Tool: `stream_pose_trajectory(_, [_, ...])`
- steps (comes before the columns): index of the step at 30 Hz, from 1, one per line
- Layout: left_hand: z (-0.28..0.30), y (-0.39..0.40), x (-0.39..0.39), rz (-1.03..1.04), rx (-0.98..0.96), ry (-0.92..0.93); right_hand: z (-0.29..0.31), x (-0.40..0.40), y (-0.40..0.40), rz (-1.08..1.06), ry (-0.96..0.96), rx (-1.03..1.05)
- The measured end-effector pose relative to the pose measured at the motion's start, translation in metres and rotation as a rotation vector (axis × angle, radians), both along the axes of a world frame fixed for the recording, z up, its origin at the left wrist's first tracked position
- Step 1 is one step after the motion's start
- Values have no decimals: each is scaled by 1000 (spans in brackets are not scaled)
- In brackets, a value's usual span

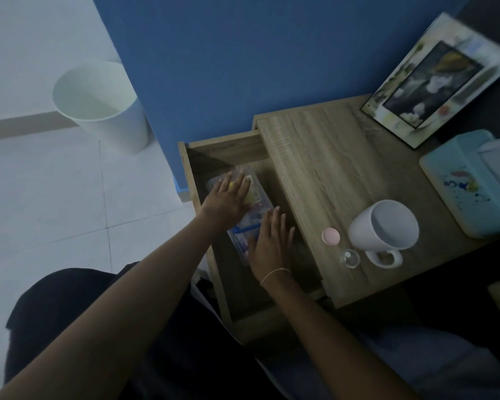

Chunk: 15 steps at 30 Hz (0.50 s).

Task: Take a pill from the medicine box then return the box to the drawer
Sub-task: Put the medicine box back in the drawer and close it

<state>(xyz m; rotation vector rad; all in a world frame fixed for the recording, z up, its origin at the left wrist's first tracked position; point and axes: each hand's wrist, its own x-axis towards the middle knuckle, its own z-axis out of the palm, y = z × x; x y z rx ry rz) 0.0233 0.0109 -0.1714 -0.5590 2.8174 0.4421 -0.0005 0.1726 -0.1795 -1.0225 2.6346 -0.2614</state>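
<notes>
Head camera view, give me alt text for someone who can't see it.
Both hands, left hand and right hand, rest flat on a clear medicine box inside an open wooden drawer. On the nightstand beside it stand a white mug, a pink lid and a small clear cup.

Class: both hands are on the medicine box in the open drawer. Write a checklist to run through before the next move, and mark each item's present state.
1. Drawer open wide: ok.
2. Medicine box lying inside drawer: ok.
3. Left hand flat on box: ok.
4. Right hand flat on box's near end: ok.
5. Box lid shut: cannot tell.
6. Pill already out, in the small clear dish by the mug: cannot tell.
</notes>
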Motion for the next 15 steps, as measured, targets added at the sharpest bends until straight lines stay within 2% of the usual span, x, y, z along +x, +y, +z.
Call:
stream_pose_trajectory(6, [-7, 4, 8, -29, -49, 7, -4, 14, 2, 22, 29, 62])
stream_pose_trajectory(15, [-10, -3, 16, -71, -22, 62, -1, 31, -2, 2, 30, 83])
